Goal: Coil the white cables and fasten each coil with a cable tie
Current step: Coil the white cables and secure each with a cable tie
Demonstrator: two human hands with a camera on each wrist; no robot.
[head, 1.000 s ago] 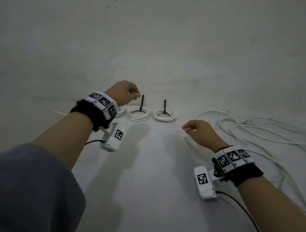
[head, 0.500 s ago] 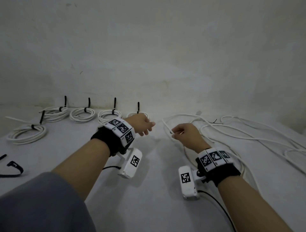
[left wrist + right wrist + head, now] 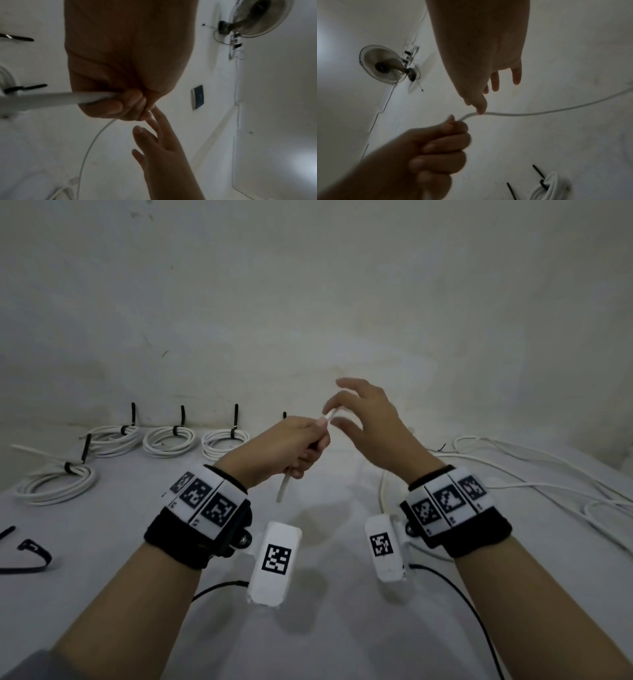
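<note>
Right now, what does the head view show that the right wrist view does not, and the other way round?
Only the head view shows the row of tied coils along the wall, the loose black cable tie at the left edge, the untidy loose cables on the right, and both wristbands.

Only the right wrist view shows a fan overhead and the cable's long run trailing off to the right.

Both show the left hand gripping the white cable in a fist, and the right hand with spread fingers pinching it beside the fist.
</note>
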